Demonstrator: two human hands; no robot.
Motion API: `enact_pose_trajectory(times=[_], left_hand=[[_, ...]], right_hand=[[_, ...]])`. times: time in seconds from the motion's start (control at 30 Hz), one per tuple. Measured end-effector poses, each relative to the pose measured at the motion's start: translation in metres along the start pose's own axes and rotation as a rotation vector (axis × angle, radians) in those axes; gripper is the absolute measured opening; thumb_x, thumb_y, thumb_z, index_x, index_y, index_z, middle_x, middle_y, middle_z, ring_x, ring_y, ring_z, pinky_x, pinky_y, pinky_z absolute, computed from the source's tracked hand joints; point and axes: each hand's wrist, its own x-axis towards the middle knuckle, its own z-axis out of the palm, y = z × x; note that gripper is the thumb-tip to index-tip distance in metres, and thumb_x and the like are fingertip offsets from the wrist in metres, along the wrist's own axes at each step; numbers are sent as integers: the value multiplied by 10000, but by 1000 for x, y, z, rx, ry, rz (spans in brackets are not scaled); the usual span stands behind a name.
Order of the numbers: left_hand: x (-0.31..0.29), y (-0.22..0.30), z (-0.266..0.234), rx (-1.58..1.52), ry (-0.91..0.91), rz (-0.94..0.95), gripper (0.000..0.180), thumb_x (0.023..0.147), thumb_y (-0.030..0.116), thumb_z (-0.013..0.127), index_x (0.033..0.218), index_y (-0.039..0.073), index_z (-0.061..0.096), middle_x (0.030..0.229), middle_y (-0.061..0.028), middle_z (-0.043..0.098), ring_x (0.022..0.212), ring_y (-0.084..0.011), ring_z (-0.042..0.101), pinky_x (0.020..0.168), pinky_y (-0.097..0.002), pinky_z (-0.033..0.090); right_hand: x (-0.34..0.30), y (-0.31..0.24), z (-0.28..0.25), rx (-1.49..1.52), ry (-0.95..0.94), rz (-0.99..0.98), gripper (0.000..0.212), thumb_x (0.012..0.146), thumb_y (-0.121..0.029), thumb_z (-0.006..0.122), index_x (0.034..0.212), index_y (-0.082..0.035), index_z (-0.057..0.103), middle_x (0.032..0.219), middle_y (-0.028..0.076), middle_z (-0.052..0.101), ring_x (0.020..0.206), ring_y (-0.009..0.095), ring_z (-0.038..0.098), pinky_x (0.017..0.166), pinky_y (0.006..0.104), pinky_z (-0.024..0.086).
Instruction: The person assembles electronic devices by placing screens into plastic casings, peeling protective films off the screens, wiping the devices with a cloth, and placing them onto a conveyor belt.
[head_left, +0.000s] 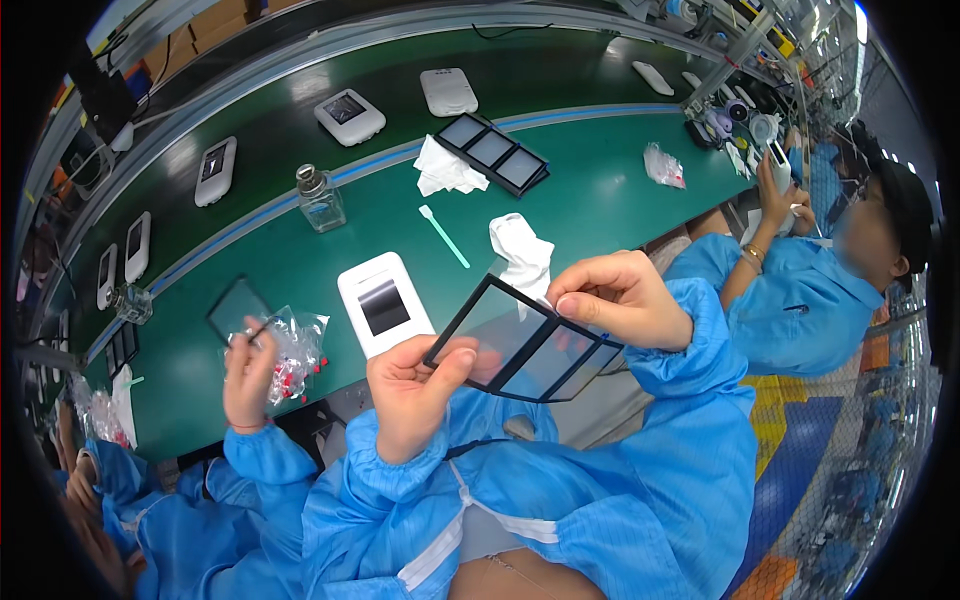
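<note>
Between my two hands a clear panel strip with black borders and several windows (525,345) is tilted above the bench edge. My left hand (415,390) is closed on its left end, thumb in front and fingers seen through the panel. My right hand (628,302) pinches the upper edge toward the right; whether a thin film is also between the fingertips, I cannot tell. Just beyond the panel, a crumpled white cloth (522,250) lies on the bench. To the left of it rests a white handheld device with a dark screen (385,305), partly behind my left hand.
On the green bench (570,180) lie a green swab stick (445,237), stacked black-framed panels (490,148), another cloth (447,168) and a glass bottle (320,202). White devices (350,116) line the belt. A co-worker's hand (250,380) is at left, another person (800,300) at right.
</note>
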Motion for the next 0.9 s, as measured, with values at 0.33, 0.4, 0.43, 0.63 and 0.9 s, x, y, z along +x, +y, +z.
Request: enact_pose_trajectory(times=[0.33, 0.4, 0.43, 0.63, 0.9], left_hand=[[-10, 1, 0, 173, 70, 96, 107, 809, -39, 716, 905, -86, 708, 795, -146, 717, 750, -168, 694, 697, -280, 575], [-11, -5, -8, 343, 70, 155, 95, 787, -28, 747, 869, -69, 723, 759, -112, 717, 720, -129, 678, 655, -236, 547], [-12, -4, -8, 344, 73, 156, 95, 787, -28, 747, 869, -69, 723, 759, -112, 717, 720, -129, 678, 655, -236, 547], [-14, 7, 5, 320, 145, 233, 110, 771, 24, 788, 845, -41, 741, 682, -40, 688, 611, -68, 603, 544, -201, 471], [-12, -4, 2, 287, 194, 175, 101, 782, -7, 774, 830, -63, 704, 727, -67, 701, 638, -86, 630, 591, -212, 512]], right_hand=[[-3, 2, 5, -117, 17, -42, 111, 951, -45, 586, 951, 58, 626, 847, 53, 635, 757, 90, 616, 667, 220, 500], [-3, 4, 5, -157, 20, -45, 107, 945, -39, 590, 940, 61, 627, 850, 53, 639, 761, 86, 610, 665, 221, 499], [-3, 4, 5, -156, 17, -45, 107, 945, -39, 590, 940, 61, 627, 850, 53, 639, 761, 86, 610, 665, 221, 499], [0, 8, 7, -235, -3, -84, 93, 921, -29, 615, 939, 55, 651, 841, 63, 671, 748, 87, 620, 647, 232, 493], [-5, 18, 35, -994, 406, -495, 73, 824, 31, 662, 894, 30, 685, 789, 148, 702, 636, 229, 676, 571, 252, 499]])
